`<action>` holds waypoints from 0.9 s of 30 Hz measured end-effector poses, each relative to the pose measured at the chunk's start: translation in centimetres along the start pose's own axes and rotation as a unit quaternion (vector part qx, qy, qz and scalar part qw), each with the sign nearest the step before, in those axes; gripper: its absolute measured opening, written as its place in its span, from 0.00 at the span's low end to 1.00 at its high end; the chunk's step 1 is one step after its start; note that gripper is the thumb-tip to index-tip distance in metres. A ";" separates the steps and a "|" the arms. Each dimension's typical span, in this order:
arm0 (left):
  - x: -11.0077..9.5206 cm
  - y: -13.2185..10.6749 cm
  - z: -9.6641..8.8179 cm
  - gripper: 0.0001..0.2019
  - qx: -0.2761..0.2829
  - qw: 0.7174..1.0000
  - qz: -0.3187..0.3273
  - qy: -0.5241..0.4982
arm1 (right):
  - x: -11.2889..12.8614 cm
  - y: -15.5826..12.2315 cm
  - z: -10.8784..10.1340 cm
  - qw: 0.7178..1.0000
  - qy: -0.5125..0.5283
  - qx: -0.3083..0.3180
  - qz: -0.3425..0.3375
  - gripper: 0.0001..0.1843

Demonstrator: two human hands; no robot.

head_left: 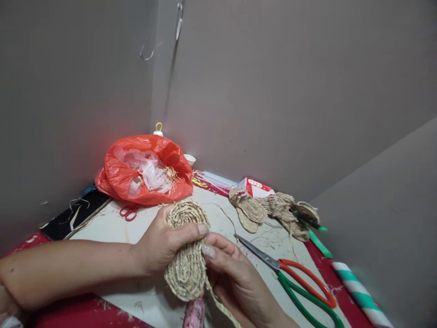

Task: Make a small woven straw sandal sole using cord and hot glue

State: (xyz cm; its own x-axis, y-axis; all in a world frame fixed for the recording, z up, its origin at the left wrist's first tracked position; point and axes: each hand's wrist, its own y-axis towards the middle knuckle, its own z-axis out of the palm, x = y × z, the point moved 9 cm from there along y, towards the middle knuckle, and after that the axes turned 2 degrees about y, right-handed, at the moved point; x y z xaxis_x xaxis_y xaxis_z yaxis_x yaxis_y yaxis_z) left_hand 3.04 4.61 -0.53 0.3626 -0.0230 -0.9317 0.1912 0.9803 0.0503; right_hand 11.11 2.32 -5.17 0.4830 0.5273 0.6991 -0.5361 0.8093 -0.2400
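Note:
My left hand (160, 246) is closed around a flat, sole-shaped piece of woven straw (187, 269), thumb pressed across its middle. My right hand (235, 280) grips the same piece from the right edge, fingers curled under it, with a loose straw braid trailing down from it. A pinkish object (195, 314) pokes up just below the woven piece. Scissors with red and green handles (300, 284) lie open-handled on the table just right of my right hand.
A red plastic bag (145, 171) stuffed with white plastic and straw sits at the back corner. Several finished woven straw pieces (269, 209) lie at the back right near a red-white box (256, 187). Small red scissors (129, 212), a green pen (319, 243) and a striped tube (362, 296) lie about.

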 end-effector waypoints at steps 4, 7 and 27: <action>0.4 0.2 -0.1 0.11 0.008 1.000 -0.009 -0.014 | 0.4 0.0 -0.1 1.000 0.004 -0.005 -0.012 0.10; 0.5 0.2 0.0 0.12 0.019 0.999 -0.024 -0.021 | 0.4 -0.1 -0.2 1.000 -0.010 0.007 -0.005 0.10; -0.4 0.5 0.1 0.13 0.025 0.999 0.034 0.031 | -0.2 0.4 -1.0 0.998 -0.045 0.013 -0.032 0.13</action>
State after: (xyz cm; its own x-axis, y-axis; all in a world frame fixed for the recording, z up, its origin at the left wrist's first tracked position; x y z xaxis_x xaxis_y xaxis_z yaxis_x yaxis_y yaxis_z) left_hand 3.08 5.05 -0.14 0.3202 0.0572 -0.9456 0.2143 0.9679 0.1312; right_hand 11.46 2.82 -6.06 0.4536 0.4490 0.7699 -0.5242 0.8330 -0.1770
